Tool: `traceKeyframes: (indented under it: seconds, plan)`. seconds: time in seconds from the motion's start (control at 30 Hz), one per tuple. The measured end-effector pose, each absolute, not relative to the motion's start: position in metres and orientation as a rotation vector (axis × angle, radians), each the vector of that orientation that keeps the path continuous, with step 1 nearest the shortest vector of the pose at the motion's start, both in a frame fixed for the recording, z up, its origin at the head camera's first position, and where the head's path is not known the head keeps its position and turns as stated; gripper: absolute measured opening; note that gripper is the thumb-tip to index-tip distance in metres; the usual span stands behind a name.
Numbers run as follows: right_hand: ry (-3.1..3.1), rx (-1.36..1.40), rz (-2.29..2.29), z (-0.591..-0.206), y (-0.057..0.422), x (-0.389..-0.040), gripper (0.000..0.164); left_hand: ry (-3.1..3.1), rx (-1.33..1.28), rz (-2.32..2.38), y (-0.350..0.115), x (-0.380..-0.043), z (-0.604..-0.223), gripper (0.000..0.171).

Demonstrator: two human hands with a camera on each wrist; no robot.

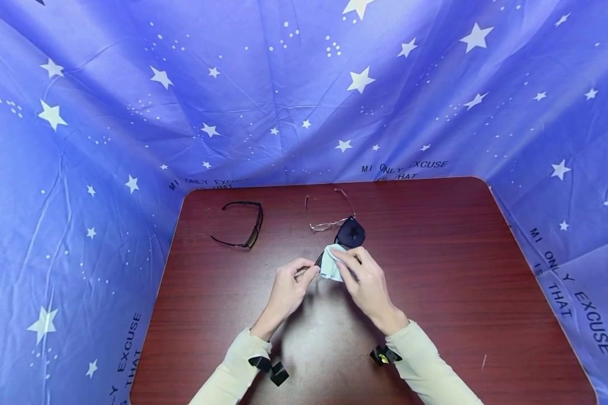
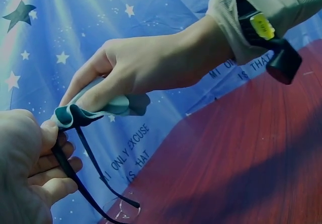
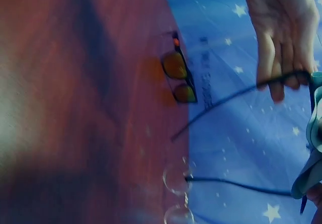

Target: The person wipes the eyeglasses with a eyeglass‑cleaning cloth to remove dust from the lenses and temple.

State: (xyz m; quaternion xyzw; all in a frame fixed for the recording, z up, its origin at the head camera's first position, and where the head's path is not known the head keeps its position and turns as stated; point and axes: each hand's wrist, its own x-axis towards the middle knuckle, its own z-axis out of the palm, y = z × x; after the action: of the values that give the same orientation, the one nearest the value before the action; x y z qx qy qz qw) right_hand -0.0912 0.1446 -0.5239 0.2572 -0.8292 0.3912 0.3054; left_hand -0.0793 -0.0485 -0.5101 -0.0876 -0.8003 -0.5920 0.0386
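Black sunglasses (image 1: 352,232) with a large dark lens are held up between both hands over the table. My left hand (image 1: 290,283) pinches the frame at its near end, by a thin black temple (image 2: 68,169). A pale blue cloth (image 1: 329,264) is folded over the near lens. With thumb and fingers, my right hand (image 1: 369,281) pinches this cloth against the lens. Both temples point away from me, apart from each other, in the right wrist view. The covered lens is hidden by the cloth, and the right fingers barely show in the right wrist view.
Thin wire-framed glasses (image 1: 321,227) lie behind the hands with their temples spread. Black-framed glasses with amber lenses (image 3: 175,65) rest at the table's back left. The reddish-brown table (image 1: 461,270) is enclosed by blue star-print curtains (image 1: 304,84) at the back and sides.
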Motion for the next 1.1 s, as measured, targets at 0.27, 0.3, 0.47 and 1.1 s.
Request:
traceKeyframes:
  seconds: [0.27,0.3,0.47,1.1]
  plan:
    - [-2.246,0.792,1.086,-0.527,0.137,-0.076,0.032,-2.47,-0.296,-1.728,-0.052,-0.078,-0.513,0.008]
    - [-2.248,0.778,1.102,-0.526,0.138,-0.076,0.032,-2.473,-0.299,-1.726,-0.053,-0.078,-0.513,0.008]
    - [-2.165,0.701,1.207,-0.519,0.147,-0.084,0.034,-2.464,-0.287,-1.773,-0.056,-0.077,-0.513,0.009]
    - [-2.194,0.505,1.247,-0.517,0.167,-0.114,0.03,-2.46,-0.513,-1.807,-0.062,-0.072,-0.512,0.007]
